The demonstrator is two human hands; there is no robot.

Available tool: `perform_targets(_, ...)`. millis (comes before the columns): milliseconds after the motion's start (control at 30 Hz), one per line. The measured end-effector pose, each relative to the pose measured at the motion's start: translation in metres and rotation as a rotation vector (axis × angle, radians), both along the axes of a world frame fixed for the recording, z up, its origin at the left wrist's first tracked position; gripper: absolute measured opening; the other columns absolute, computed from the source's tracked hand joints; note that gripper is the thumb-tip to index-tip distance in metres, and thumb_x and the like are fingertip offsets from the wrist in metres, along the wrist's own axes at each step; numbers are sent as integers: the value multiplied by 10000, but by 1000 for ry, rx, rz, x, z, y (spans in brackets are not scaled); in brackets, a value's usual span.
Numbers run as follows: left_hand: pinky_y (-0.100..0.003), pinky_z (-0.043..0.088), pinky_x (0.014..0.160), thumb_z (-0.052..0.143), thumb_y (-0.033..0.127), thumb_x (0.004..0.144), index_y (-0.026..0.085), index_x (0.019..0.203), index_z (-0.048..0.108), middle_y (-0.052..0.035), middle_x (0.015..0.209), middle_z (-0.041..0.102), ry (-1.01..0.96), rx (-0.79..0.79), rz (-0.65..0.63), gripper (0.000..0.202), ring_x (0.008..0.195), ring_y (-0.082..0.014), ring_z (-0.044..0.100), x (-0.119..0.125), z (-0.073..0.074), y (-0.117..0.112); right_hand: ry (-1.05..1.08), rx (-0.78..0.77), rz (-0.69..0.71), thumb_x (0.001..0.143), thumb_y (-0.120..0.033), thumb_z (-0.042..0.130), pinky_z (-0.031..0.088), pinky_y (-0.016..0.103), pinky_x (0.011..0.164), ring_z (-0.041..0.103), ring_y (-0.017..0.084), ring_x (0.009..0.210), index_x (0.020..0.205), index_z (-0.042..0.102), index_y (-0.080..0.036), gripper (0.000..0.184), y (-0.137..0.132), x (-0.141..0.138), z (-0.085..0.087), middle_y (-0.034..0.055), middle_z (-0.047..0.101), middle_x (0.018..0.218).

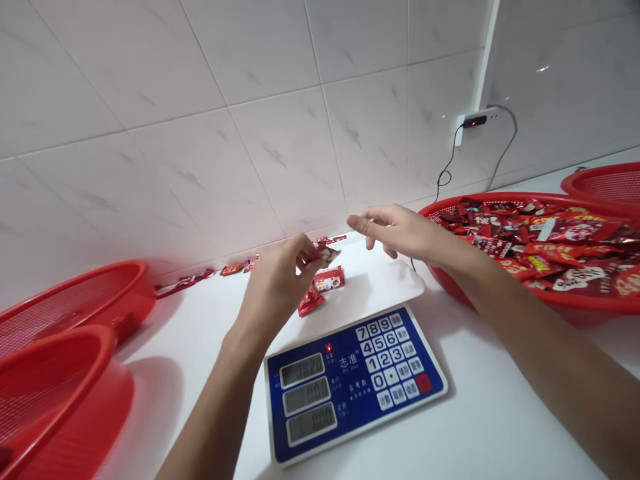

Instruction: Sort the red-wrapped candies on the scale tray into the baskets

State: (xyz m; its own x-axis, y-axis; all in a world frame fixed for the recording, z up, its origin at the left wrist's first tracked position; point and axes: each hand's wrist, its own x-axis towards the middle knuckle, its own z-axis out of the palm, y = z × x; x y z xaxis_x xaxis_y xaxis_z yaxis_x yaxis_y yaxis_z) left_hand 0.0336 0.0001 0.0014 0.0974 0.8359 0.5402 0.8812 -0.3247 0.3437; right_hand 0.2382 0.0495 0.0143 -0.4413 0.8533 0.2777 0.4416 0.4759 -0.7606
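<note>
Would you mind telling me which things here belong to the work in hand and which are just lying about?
In use:
left hand pinching a red packet
right hand, open above the scale
digital scale
two red packets on its platform
red basket of wrapped sweets

Lying about:
red mesh baskets
loose packets along the wall
wall plug
</note>
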Motion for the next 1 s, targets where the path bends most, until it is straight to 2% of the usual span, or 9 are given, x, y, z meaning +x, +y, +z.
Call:
perform_targets(133, -327, 448, 683, 644, 175, 858, 195, 803, 662, -28, 842, 721, 210, -57, -63, 61, 773, -211, 641, 6, -14, 10, 18, 62, 12, 813, -688, 579, 342, 240, 520, 480, 94, 543, 1042, 702, -187, 565, -2, -1, 1, 34, 646, 780)
perform_targets(267, -384, 456, 799, 537, 44, 862, 254, 938, 741, -31, 995, 740, 344, -222, -90, 302, 945, -249, 647, 1, -12, 10, 259, 46, 88, 830, -677, 567, 315, 224, 461, 442, 75, 518, 999, 678, -171, 545, -3, -8, -2, 23, 615, 765)
perform_targets(367, -366, 468, 812, 545, 88, 875, 280, 968, 749, -17, 1038, 736, 227, -173, -98, 295, 943, -229, 656, -3, 1, -1, 548, -2, 161, 839, -670, 560, 247, 221, 387, 357, 53, 454, 998, 658, -183, 521, -6, -13, -2, -16, 538, 709)
perform_targets(467, -300, 486, 813, 649, 255, 868, 272, 994, 739, -5, 1017, 739, -66, -81, -157, 155, 950, -201, 659, 5, 13, -17, 821, -123, 268, 854, -667, 541, 178, 222, 349, 256, 48, 404, 947, 654, -186, 502, -16, -21, 3, -57, 409, 598)
perform_targets(533, -263, 493, 774, 661, 331, 869, 269, 1037, 729, -1, 1008, 735, -178, -144, -255, 191, 950, -191, 653, 15, 18, -27, 985, -240, 350, 877, -644, 526, 159, 216, 344, 198, 54, 399, 905, 645, -189, 471, -25, -25, 7, -76, 325, 549)
perform_targets(633, -240, 466, 671, 609, 361, 909, 253, 949, 746, 18, 863, 722, -149, -314, -369, 179, 807, -166, 638, 27, 20, -36, 1132, -374, 431, 913, -589, 517, 153, 205, 346, 164, 66, 412, 860, 632, -191, 417, -37, -29, 10, -84, 258, 525)
perform_targets(767, -249, 420, 588, 629, 407, 892, 215, 781, 729, 20, 729, 680, -146, -337, -377, 243, 687, -155, 602, 29, 21, -38, 1130, -348, 455, 907, -592, 524, 183, 208, 349, 193, 70, 410, 851, 645, -204, 410, -44, -32, 9, -81, 261, 519)
perform_targets(900, -273, 479, 769, 662, 377, 878, 231, 867, 742, 9, 857, 727, -265, -227, -382, 167, 865, -186, 653, 23, 21, -37, 1011, -244, 439, 866, -604, 575, 384, 199, 465, 463, 73, 521, 857, 636, -199, 410, -44, -35, 7, -42, 472, 636)
perform_targets(1000, -267, 497, 738, 677, 378, 864, 248, 877, 748, 9, 862, 744, -296, -167, -326, 148, 850, -183, 667, 19, 21, -36, 887, -164, 388, 846, -551, 634, 474, 213, 616, 583, 106, 728, 900, 626, -185, 370, -43, -32, 8, 1, 591, 815)
